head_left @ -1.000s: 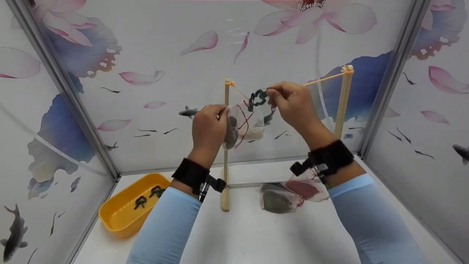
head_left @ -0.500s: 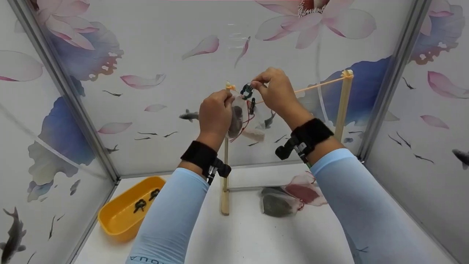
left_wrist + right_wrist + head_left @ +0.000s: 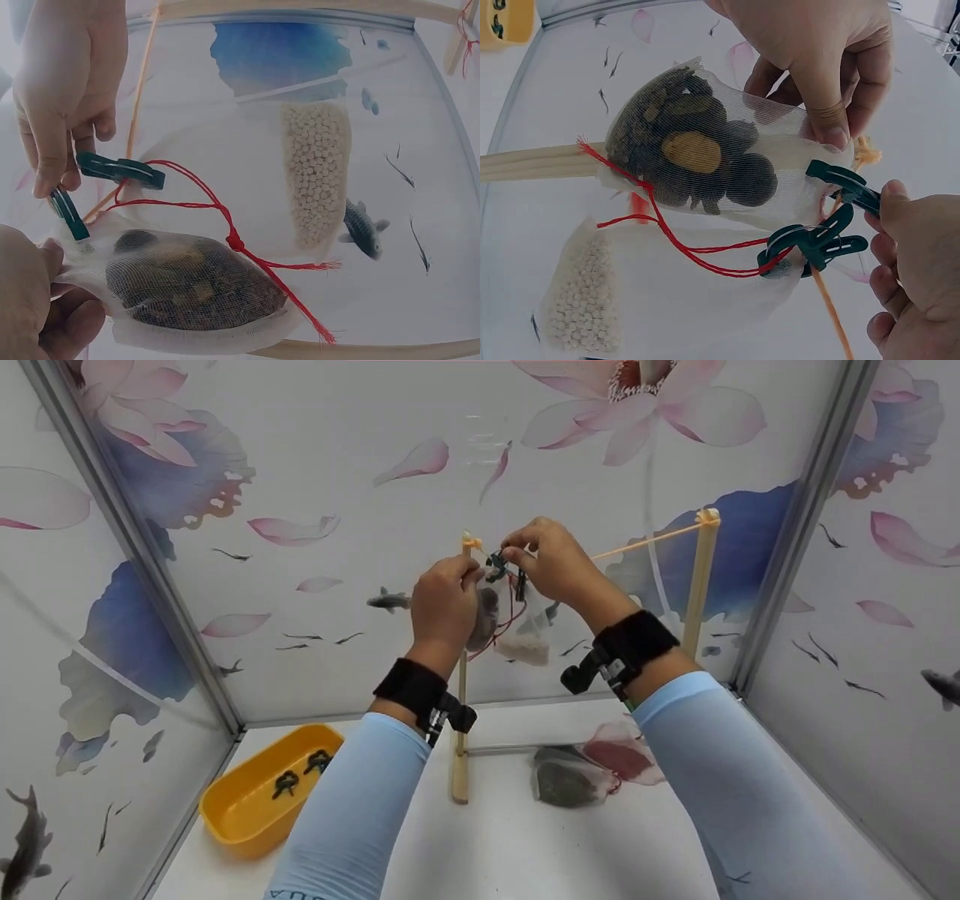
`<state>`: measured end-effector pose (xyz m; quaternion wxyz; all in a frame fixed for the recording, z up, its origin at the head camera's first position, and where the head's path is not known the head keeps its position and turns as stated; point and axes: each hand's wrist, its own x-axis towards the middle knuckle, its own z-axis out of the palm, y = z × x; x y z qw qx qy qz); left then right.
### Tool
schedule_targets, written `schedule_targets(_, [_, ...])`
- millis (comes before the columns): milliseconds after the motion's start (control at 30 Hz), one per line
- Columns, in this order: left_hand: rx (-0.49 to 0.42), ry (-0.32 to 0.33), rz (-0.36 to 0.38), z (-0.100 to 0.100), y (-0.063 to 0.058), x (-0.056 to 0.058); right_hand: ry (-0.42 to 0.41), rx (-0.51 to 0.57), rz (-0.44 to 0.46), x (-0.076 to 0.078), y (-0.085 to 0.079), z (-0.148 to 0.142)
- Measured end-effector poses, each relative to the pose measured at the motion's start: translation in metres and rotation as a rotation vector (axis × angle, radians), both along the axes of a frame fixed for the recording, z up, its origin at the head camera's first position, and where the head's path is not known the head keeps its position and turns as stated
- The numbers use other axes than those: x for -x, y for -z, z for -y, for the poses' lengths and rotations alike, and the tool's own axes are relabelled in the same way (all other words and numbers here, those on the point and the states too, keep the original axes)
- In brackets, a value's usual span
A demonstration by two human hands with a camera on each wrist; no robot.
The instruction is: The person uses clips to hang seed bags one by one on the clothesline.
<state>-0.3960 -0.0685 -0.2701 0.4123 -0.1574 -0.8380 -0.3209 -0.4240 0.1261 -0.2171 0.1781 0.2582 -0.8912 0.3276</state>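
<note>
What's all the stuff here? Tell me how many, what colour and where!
Walls: three, white with printed flowers, around
Metal uprights: two, grey, corners
Table: one, white, below
Tray: one, yellow, table's left
Wooden posts: two, pale, left and right
Cord: one, orange, between posts
Tray clips: two, green, in tray
Cord clip: one, green, on cord
Held clip: one, green, right grip
Pale-filled bag: one, white, clipped to cord
Dark-filled bag: one, dark, left grip
Table bags: two, greenish and reddish, on table
Red ties: several, red, on bags
Sleeves: two, light blue, arms
Wristbands: two, black, wrists
Left grip, right grip: one each, bare, by cord
</note>
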Motion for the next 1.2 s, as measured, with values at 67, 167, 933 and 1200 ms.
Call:
schedule_targets(67, [0.000,-0.002,0.008,0.001,0.002,0.000,-0.013,-0.032,0.036,0.000,0.001,-0.001])
schedule_targets(167, [0.006,-0.004,0.036,0.003,0.007,0.000,-0.019,-0.084,0.086,-0.002,0.001,-0.005])
schedule_targets(933, [-0.106,0.040,0.065,0.040,0.079,-0.036,0.171,0.382,-0.513,-0.064,0.118,-0.060])
schedule_targets(1200, [-0.158,-0.103,0.308,0.097,0.147,-0.050,0.524,0.227,-0.214,-0.084,0.208,-0.150])
